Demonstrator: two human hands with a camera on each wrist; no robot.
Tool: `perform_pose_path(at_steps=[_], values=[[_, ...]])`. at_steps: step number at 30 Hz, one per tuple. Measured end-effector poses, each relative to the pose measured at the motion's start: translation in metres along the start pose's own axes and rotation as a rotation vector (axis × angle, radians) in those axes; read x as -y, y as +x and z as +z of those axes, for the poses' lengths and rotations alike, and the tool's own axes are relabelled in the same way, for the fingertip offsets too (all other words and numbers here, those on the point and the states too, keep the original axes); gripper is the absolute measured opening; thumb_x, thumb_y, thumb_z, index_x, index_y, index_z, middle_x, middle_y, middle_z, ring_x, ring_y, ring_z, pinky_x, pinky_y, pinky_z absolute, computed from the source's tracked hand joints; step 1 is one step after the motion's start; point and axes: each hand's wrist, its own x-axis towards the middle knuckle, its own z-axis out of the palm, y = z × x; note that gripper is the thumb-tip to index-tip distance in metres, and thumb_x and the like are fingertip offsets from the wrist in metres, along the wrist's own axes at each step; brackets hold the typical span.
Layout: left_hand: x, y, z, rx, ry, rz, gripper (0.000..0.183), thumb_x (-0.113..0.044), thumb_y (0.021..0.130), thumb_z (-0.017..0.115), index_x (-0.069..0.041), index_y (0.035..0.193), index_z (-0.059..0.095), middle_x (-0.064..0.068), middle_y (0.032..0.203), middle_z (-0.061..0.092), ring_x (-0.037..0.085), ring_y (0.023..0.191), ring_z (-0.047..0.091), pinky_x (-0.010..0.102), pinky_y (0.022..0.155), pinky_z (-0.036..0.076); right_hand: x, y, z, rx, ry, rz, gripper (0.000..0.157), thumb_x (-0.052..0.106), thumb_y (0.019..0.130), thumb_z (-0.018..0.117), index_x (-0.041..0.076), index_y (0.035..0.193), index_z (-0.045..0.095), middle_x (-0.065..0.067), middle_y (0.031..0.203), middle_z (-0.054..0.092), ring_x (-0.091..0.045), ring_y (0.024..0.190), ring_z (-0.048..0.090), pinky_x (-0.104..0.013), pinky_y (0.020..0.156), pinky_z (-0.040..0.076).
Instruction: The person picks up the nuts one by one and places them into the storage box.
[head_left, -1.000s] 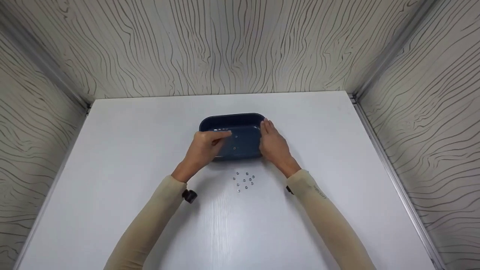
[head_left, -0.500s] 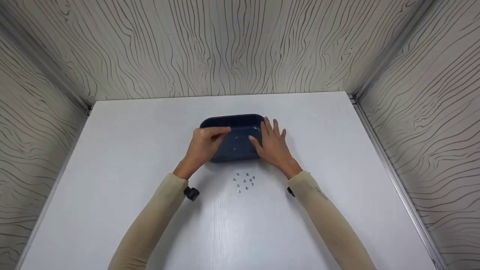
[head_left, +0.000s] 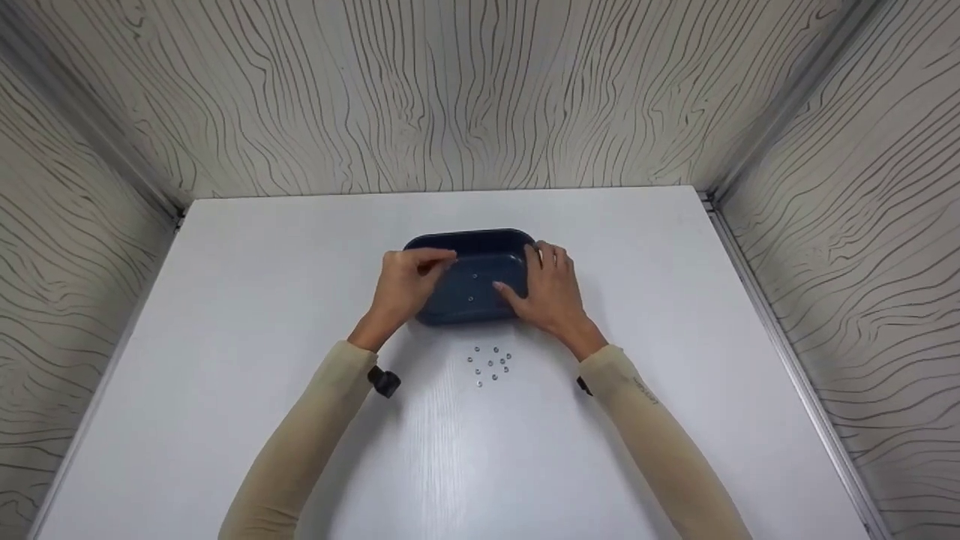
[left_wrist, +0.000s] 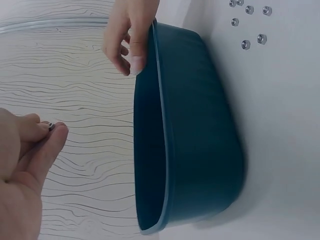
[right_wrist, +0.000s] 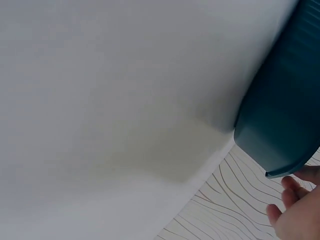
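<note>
Between the thumb and fingertips of my left hand [head_left: 405,283] I pinch a small metal nut [left_wrist: 51,127], held above the left part of a dark blue plastic basin [left_wrist: 192,125]. My right hand [head_left: 553,289] rests at the basin's right rim, its fingers loosely bent over the edge. The right thumb stands apart from the wall, over the basin's inside. Two small nuts lie on the basin floor, one nearer the back [head_left: 475,276] and the other nearer the front [head_left: 471,299].
Several loose hex nuts [head_left: 490,364] lie scattered on the white table [head_left: 435,465] just in front of the basin. A wood-grain patterned panel [head_left: 450,90] rises behind the table, with similar panels at both sides. Dark camera mounts [head_left: 386,383] sit at the wrists.
My right hand spreads its thumb and fingers from a flat pose, then bends the fingers over the rim. The left hand rises slightly toward the basin's back, still pinching the nut.
</note>
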Motion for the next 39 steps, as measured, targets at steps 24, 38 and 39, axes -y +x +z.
perform_pose_path(at_steps=[24,38,39], values=[[0.03,0.018,0.03,0.069,-0.082,-0.437,0.018,0.0,0.097,0.068,0.002,0.111,0.08,0.014,0.103,0.082,0.023,0.092,0.081,0.029,0.078,0.065,0.002,-0.003,0.004,0.204,0.073,0.051,0.087,0.058,0.11,0.032,-0.009,0.163,0.018,-0.026,0.175,0.01,-0.038,0.166,0.011,-0.047,0.137,0.014],[0.042,0.022,0.04,0.024,-0.248,-0.672,0.019,0.003,0.095,0.068,0.002,0.11,0.08,0.019,0.107,0.081,0.023,0.093,0.081,0.024,0.077,0.065,0.003,0.0,0.002,0.216,0.064,0.048,0.086,0.057,0.11,0.032,-0.009,0.163,0.018,-0.026,0.175,0.009,-0.037,0.166,0.009,-0.047,0.137,0.013],[0.042,0.022,0.04,0.022,-0.273,-0.693,0.02,0.004,0.095,0.068,0.003,0.111,0.08,0.019,0.109,0.081,0.024,0.095,0.081,0.024,0.079,0.065,0.003,0.0,0.002,0.221,0.066,0.051,0.086,0.057,0.11,0.032,-0.009,0.163,0.018,-0.026,0.175,0.009,-0.037,0.166,0.008,-0.047,0.137,0.012]])
